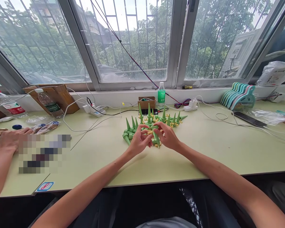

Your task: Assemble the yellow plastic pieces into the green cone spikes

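Observation:
My left hand (pixel 139 141) and my right hand (pixel 168 135) meet over a pile of green plastic watering spikes (pixel 127 137) with small yellow valve pieces. My right hand pinches a green watering spike (pixel 157 141), its pointed end slanting down toward me. At its upper part, my left fingers are closed on a small yellow valve (pixel 150 132). Whether the valve sits in the spike or only touches it, I cannot tell. Several spikes stand point up behind my hands; others lie on their sides to the left.
Behind the pile are a small cardboard box (pixel 147 102) and a green-labelled bottle (pixel 161 95). White cables (pixel 213 115) cross the pale table (pixel 228 152). At right stand teal hanger-like pieces (pixel 239 96) and a dark phone (pixel 250 119). Another person's hand (pixel 10 139) rests at left near wrapped snacks (pixel 46 126).

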The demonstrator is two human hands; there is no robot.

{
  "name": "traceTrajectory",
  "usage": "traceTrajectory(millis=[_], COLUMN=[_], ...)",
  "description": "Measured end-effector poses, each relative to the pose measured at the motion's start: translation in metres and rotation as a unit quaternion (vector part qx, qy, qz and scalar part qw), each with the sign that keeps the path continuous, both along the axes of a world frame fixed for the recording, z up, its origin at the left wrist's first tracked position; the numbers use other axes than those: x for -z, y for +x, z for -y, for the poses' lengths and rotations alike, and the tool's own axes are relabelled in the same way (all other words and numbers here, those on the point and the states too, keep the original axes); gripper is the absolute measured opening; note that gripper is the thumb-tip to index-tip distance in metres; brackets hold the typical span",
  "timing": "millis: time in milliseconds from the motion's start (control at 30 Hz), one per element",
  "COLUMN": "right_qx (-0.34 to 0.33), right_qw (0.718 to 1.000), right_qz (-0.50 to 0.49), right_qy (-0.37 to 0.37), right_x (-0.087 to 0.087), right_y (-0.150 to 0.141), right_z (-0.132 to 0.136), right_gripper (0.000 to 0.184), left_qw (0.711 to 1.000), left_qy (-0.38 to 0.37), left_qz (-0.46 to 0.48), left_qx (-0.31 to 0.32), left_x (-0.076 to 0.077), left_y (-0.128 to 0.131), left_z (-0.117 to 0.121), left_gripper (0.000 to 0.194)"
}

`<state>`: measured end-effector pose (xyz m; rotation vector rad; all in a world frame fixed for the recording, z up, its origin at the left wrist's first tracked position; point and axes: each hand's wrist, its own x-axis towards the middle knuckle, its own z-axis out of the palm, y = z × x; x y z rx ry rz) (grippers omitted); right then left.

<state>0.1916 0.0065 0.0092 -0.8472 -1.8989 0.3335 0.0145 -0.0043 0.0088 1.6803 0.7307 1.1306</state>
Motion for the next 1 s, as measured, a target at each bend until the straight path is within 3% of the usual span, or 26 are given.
traceTrajectory(millis=[133,433,700,1000], right_qx=[0.013,-0.007,-0.034,-0.107], right_qw=[1.000,0.999,0.995,0.966], right_qz=[-0.012,-0.028,-0.055,-0.111], right_qy=[-0.010,-0.034,-0.079,-0.209], right_x=[0.000,0.000,0.003,-0.001], right_y=[0.002,0.002,0.002,0.001], right_z=[-0.002,-0.001,-0.001,0.002], right_gripper=[0.023,0.026,0.028,0.036], left_qw=[0.998,0.990,0.971,0.943], left_qy=[0.026,0.074,0.168,0.257], left_qz=[-0.042,-0.094,-0.135,-0.165], left_qx=[-0.034,-0.076,-0.107,-0.133], left_x=[0.002,0.001,-0.002,-0.001], left_y=[-0.002,-0.004,-0.007,-0.012], left_z=[-0.002,-0.001,0.000,0.001], left_gripper=[0.026,0.029,0.029,0.024])
